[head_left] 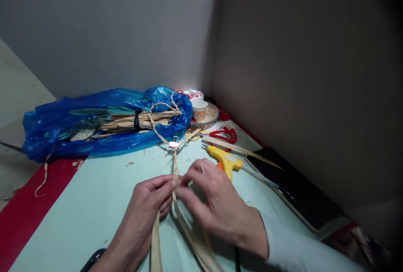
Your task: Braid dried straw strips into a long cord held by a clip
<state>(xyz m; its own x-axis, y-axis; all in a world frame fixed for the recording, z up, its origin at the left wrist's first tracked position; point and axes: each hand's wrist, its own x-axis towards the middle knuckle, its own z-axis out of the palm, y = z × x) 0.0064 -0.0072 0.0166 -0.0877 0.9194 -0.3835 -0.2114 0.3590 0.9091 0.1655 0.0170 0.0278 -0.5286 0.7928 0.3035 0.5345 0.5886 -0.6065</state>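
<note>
My left hand is closed, pinching a thin plaited cord of dried husk strips between thumb and forefinger. A silver binder clip grips the cord's far end. Just right of the pinch, my right hand has its fingers curled in toward the cord. Its thumb and forefinger look apart and slightly blurred, and I cannot see whether a strip is between the fingers. One pale husk strip hangs below my left hand. Another husk strip runs down toward me between the hands.
A blue plastic bag holding a tied husk bundle lies along the wall. To the right are a yellow glue gun, red-handled scissors, a black tablet or phone, a paper cup and a woven basket.
</note>
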